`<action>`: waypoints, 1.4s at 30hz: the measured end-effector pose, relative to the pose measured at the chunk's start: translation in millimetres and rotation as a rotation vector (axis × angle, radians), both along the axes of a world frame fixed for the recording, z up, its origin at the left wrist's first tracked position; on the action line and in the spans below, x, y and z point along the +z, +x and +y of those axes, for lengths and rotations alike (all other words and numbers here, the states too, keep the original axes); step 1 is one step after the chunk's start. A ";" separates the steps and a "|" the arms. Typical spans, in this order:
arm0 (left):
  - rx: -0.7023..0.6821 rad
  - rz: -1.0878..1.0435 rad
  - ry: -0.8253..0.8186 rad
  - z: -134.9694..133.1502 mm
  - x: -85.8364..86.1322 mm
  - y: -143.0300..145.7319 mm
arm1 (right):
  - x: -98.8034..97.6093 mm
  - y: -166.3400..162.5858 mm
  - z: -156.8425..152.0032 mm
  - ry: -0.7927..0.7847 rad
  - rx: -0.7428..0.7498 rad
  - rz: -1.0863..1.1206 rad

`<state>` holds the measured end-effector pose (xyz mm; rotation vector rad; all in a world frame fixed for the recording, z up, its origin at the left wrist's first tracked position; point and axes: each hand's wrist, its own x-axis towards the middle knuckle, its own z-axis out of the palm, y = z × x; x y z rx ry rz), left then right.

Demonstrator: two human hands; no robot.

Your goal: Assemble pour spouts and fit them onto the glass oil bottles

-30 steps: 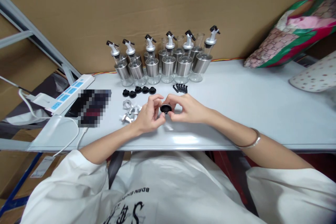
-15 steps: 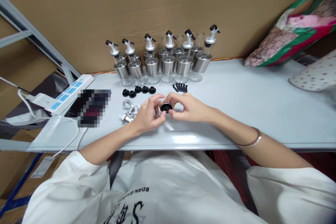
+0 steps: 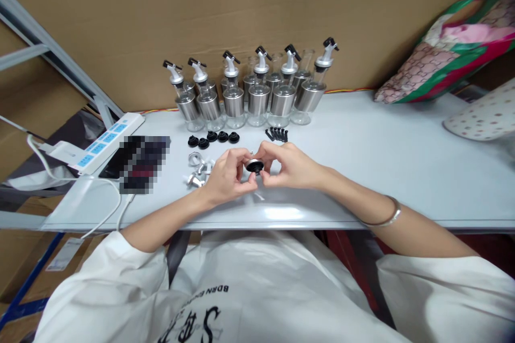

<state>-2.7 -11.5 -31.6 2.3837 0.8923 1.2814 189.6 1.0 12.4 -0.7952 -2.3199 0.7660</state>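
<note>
Between my two hands is a silver pour spout with a black stopper (image 3: pixel 255 166) at its base, the stopper facing me. My left hand (image 3: pixel 229 174) pinches it from the left, thumb low near the stopper. From the right, my right hand (image 3: pixel 287 167) grips it with thumb and fingers. Beside my left hand lie several loose silver spout pieces (image 3: pixel 196 179). Farther back are several black stoppers (image 3: pixel 212 137) and a row of small black levers (image 3: pixel 277 134).
Glass oil bottles with steel sleeves (image 3: pixel 234 102) line the back, the front ones fitted with spouts. At left lie a power strip (image 3: pixel 110 142) and a blurred dark device (image 3: pixel 140 163) with cables. A patterned bag (image 3: pixel 434 59) and a dotted white object (image 3: pixel 483 112) stand at right.
The spout has tilted in my fingers, so more of its silver rim and the black stopper's stepped underside show. Both hands stay in nearly the same place.
</note>
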 end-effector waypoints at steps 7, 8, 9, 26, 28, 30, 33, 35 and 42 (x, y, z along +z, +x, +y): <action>-0.062 -0.036 0.019 5.4 0.3 -1.9 | -1.0 2.3 2.8 0.008 -0.028 0.099; -0.056 -0.034 0.008 5.7 0.7 -1.8 | -1.6 2.6 3.3 0.013 -0.030 0.104; -0.052 -0.031 0.004 5.8 1.2 -1.6 | -1.9 2.8 3.4 0.018 -0.031 0.107; 0.030 0.043 0.195 4.7 11.0 0.6 | -2.8 2.9 5.2 0.097 -0.009 0.153; 0.016 0.040 0.207 5.3 11.8 0.7 | -3.7 3.0 5.7 0.100 -0.017 0.170; 0.002 0.049 0.215 5.9 12.0 0.6 | -3.8 3.3 5.8 0.094 -0.023 0.185; -0.018 0.060 0.213 6.8 11.2 -0.1 | -2.7 3.7 5.3 0.053 -0.035 0.183; -0.022 0.069 0.195 7.4 10.4 -1.0 | -1.4 3.7 4.7 0.022 -0.038 0.168; -0.032 0.192 0.109 8.4 7.2 -2.4 | 8.8 15.2 17.6 0.061 -0.088 0.078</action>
